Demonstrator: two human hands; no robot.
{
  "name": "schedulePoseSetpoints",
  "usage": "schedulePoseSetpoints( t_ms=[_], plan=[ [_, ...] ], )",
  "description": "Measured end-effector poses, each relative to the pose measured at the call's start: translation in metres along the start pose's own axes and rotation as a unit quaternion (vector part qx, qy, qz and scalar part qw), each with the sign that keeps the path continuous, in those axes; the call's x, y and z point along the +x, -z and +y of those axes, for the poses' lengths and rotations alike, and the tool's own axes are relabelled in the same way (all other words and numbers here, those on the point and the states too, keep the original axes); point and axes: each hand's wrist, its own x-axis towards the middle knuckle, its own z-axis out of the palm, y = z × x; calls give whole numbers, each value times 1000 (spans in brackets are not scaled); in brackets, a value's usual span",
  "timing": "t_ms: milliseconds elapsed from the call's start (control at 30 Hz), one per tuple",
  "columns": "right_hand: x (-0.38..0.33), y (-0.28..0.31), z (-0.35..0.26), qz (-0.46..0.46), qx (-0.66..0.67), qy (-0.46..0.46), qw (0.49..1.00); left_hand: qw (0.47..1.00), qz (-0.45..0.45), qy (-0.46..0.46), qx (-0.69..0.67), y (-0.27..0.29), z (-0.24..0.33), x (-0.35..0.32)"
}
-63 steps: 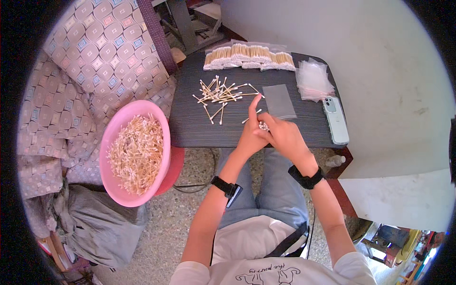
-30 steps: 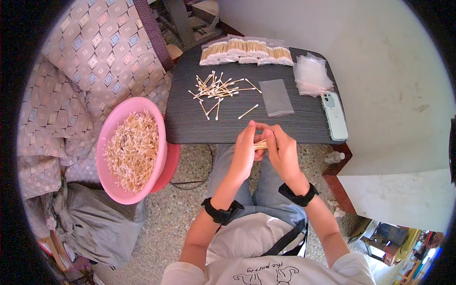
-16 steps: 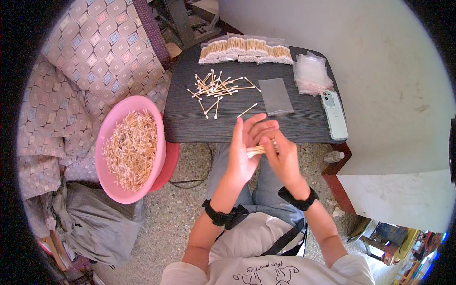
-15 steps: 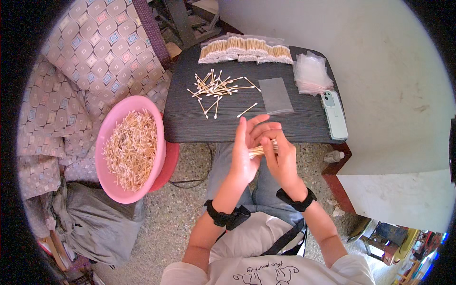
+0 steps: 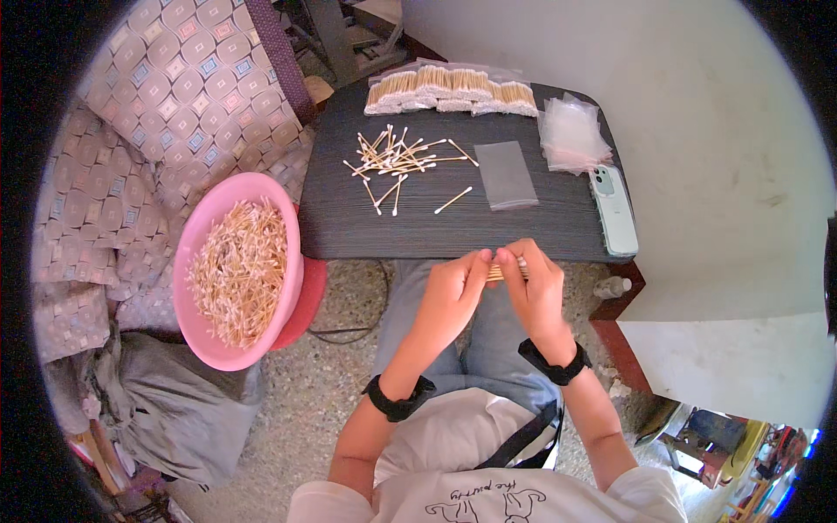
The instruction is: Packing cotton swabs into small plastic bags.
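Observation:
A small bundle of cotton swabs (image 5: 496, 273) is gripped between my left hand (image 5: 457, 286) and my right hand (image 5: 534, 288), just in front of the table's near edge. Both hands are closed round it with the thumbs close together. White tips stick out beside my right fingers; the rest of the bundle is mostly covered. Loose cotton swabs (image 5: 397, 157) lie scattered on the dark table (image 5: 392, 231). To their right a clear plastic bag (image 5: 508, 177) lies flat.
Filled bags of swabs (image 5: 449, 90) line the table's far edge. A stack of clear bags (image 5: 573, 132) and a white phone (image 5: 615, 212) lie at the right. On my left, a pink basin (image 5: 295, 253) full of swabs rests on a red stool (image 5: 307, 305). A wall (image 5: 724, 174) borders the right.
My left hand has gone from open, with fingers stretched, to closed round the bundle. Both hands have come together a little lower, and the bundle is now more covered.

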Motion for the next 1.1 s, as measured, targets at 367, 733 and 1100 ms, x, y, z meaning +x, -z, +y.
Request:
schedulePoseSetpoints(
  t_ms=[367, 733, 1100],
  plan=[
    [-6, 16, 17, -190, -126, 106, 968, 936, 37, -208, 282, 22, -21, 28],
    [-17, 23, 41, -201, -276, 118, 933, 922, -25, -207, 326, 3, -20, 58],
    [-1, 40, 65, -133, -106, -64, 983, 825, 184, -390, 365, -1, -24, 104]
  ],
)
